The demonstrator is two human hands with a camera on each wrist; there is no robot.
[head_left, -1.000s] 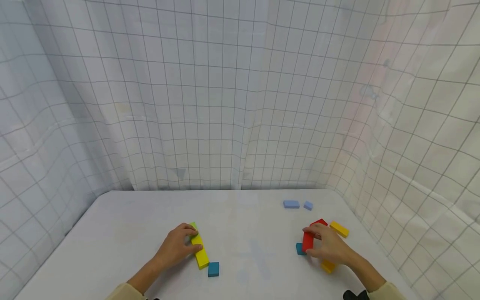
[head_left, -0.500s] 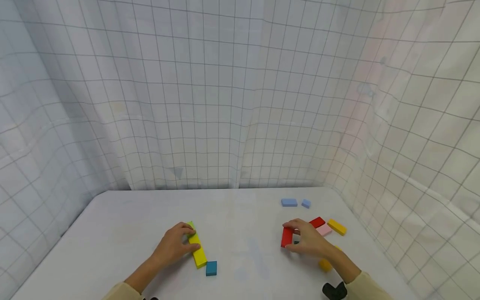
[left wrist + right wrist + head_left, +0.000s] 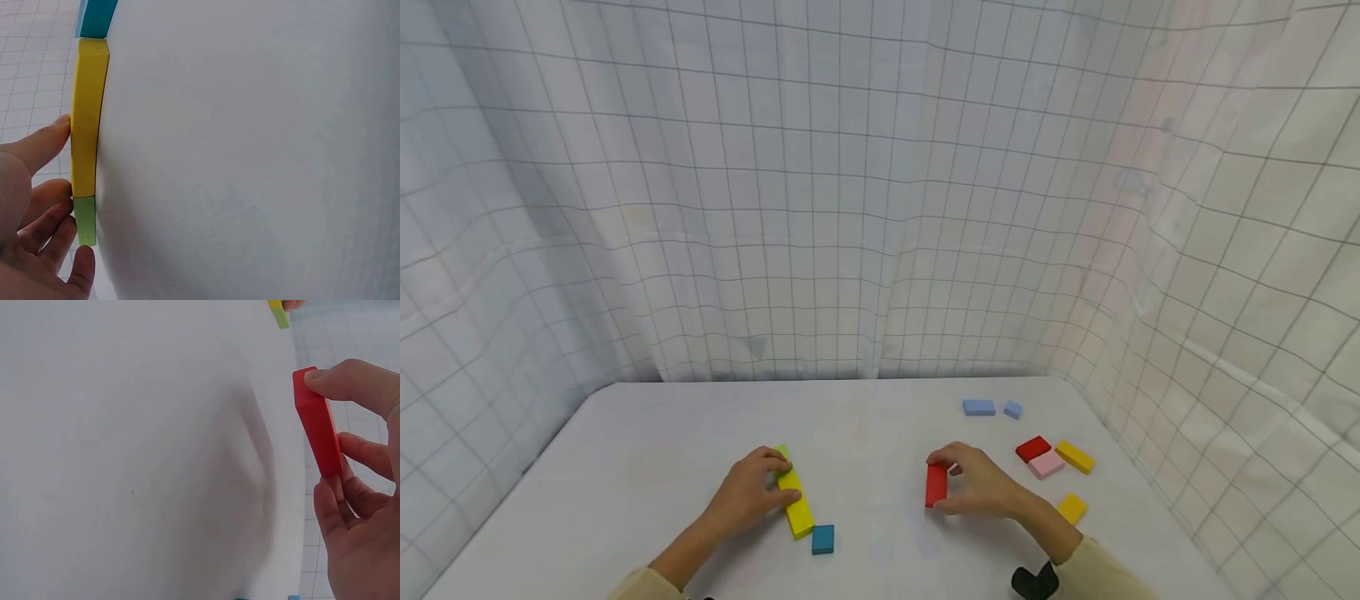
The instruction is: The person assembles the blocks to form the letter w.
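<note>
The right hand (image 3: pixel 977 485), fingers pinching a red block (image 3: pixel 936 486), seems mid-carry, likely needing a gentle lowering next, while the left hand (image 3: pixel 748 492) touches a yellow block (image 3: pixel 799 515), fingers spread.

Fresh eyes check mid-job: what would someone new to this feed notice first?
The bright red block, held by the right hand right of the white table's middle, probably catches the eye first. Next is the yellow block on the table's left, touched by the left hand, with a green block at its far end and a teal block at its near end.
</note>
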